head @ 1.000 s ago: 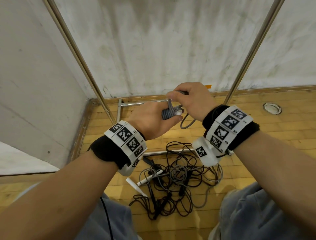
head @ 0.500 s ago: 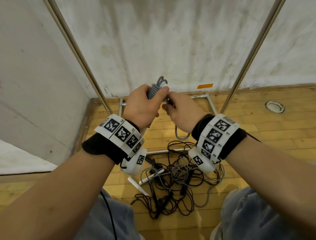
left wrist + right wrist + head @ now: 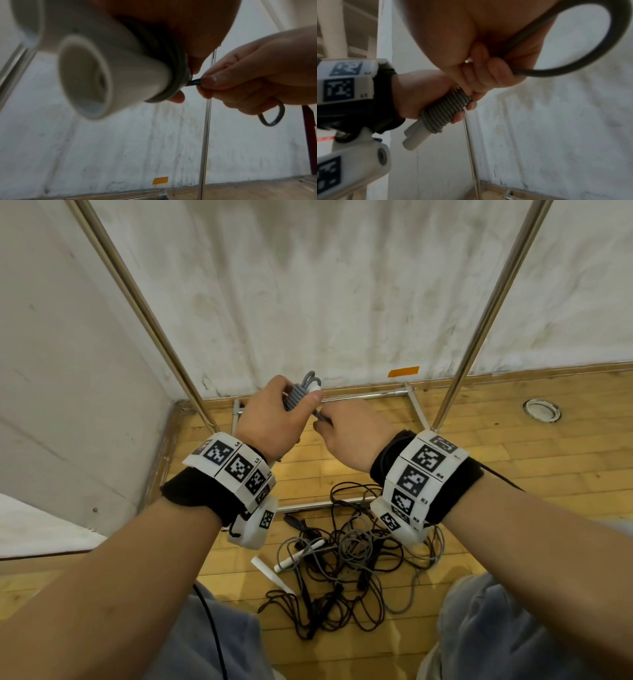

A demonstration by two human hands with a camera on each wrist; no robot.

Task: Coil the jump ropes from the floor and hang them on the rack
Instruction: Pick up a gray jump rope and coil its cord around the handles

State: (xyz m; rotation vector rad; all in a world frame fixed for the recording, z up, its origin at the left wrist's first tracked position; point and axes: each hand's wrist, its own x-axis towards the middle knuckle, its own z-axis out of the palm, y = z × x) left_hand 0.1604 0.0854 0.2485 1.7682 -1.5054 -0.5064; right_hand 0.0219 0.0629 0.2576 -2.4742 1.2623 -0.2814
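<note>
My left hand (image 3: pixel 274 412) grips a grey jump rope (image 3: pixel 298 397) wound in tight turns around its white handles (image 3: pixel 416 139); the coil (image 3: pixel 447 109) shows plainly in the right wrist view. Just to its right, my right hand (image 3: pixel 349 429) pinches the loose grey end of the same rope (image 3: pixel 193 83), and a short loop (image 3: pixel 272 116) hangs below that fist. Both hands are raised in front of the rack's base. A tangle of black and grey jump ropes (image 3: pixel 346 559) with white handles (image 3: pixel 298 556) lies on the wooden floor between my knees.
The metal rack has two slanted chrome uprights (image 3: pixel 144 313) (image 3: pixel 479 330) and low base bars (image 3: pixel 363 396) by the white wall. An orange tape strip (image 3: pixel 403 371) marks the wall. A round floor fitting (image 3: pixel 542 409) sits at the right. My knees frame the pile.
My left hand turned and rose, bringing the wound coil upright. My right hand went from above the coil to its right side, low, pinching the loose end.
</note>
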